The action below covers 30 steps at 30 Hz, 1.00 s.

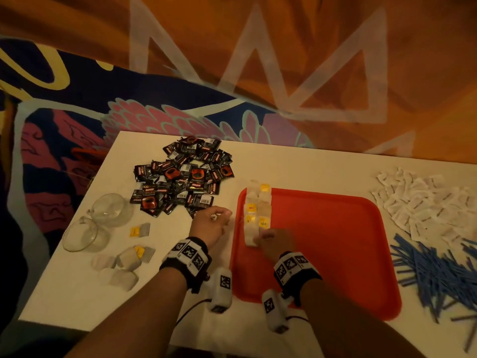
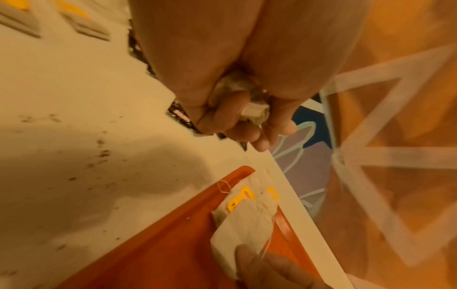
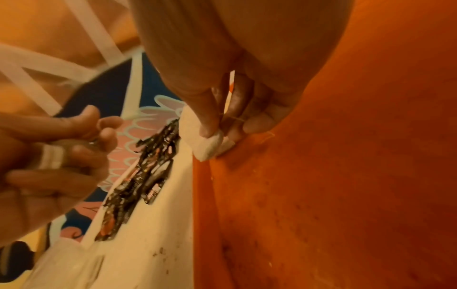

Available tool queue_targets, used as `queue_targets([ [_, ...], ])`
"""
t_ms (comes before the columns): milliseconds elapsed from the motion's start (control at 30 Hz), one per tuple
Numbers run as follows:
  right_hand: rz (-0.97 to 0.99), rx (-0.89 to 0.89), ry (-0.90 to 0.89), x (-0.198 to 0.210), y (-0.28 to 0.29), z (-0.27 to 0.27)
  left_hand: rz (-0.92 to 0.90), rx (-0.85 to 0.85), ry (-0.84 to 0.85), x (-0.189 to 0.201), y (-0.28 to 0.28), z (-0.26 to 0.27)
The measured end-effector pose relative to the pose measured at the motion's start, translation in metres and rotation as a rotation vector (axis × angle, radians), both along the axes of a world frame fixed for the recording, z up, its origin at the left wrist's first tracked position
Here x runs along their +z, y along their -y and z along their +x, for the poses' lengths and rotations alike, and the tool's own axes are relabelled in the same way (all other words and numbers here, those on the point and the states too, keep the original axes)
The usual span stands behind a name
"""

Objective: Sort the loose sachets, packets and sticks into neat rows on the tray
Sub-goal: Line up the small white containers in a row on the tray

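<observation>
A red tray (image 1: 322,241) lies on the white table. Two short columns of tea bags with yellow tags (image 1: 258,210) run along its left edge. My right hand (image 1: 268,237) is at the near end of these columns; in the right wrist view its thumb and fingers (image 3: 206,127) pinch a white tea bag (image 3: 205,146) at the tray's left rim. My left hand (image 1: 214,220) hovers just left of the tray, fingers curled round a crumpled whitish tea bag (image 2: 247,103). Part of that bag is hidden in the palm.
A heap of black sachets (image 1: 183,174) lies behind the left hand. Loose tea bags (image 1: 129,257) and two glass cups (image 1: 108,210) sit at the left. White packets (image 1: 426,202) and blue sticks (image 1: 438,275) lie to the right of the tray.
</observation>
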State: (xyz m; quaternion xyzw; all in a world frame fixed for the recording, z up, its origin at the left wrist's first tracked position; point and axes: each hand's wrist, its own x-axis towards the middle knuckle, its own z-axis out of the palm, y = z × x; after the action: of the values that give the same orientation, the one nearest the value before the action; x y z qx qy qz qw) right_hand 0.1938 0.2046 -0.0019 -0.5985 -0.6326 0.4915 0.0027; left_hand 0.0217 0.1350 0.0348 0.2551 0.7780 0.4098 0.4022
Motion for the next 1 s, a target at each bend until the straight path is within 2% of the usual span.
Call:
queue_targets([
  [133,-0.011,0.053,0.137,-0.020,0.006,-0.010,-0.048,0.051,0.075,-0.013,0.016,-0.004],
  [267,-0.026,-0.014,0.203,-0.030,0.007,-0.018,-0.063,0.065,0.091,-0.017,0.026,-0.009],
  [567,-0.035,-0.181,0.175,-0.034,0.009,-0.021,-0.103,0.077,0.138,-0.018,0.032,-0.017],
  [700,-0.028,-0.162,0.157,-0.026,0.009,-0.016,-0.068,0.119,0.338,-0.011,0.028,-0.012],
  [767,0.007,-0.142,0.117,-0.018,0.008,-0.012,-0.051,0.142,0.458,-0.003,0.024,-0.008],
  [867,0.035,-0.094,-0.078,0.002,0.005,-0.011,-0.019,0.176,0.602,0.009,0.016,-0.004],
  [1000,0.133,0.036,-0.352,0.040,-0.005,-0.018,0.019,0.146,0.626,0.019,0.006,0.003],
])
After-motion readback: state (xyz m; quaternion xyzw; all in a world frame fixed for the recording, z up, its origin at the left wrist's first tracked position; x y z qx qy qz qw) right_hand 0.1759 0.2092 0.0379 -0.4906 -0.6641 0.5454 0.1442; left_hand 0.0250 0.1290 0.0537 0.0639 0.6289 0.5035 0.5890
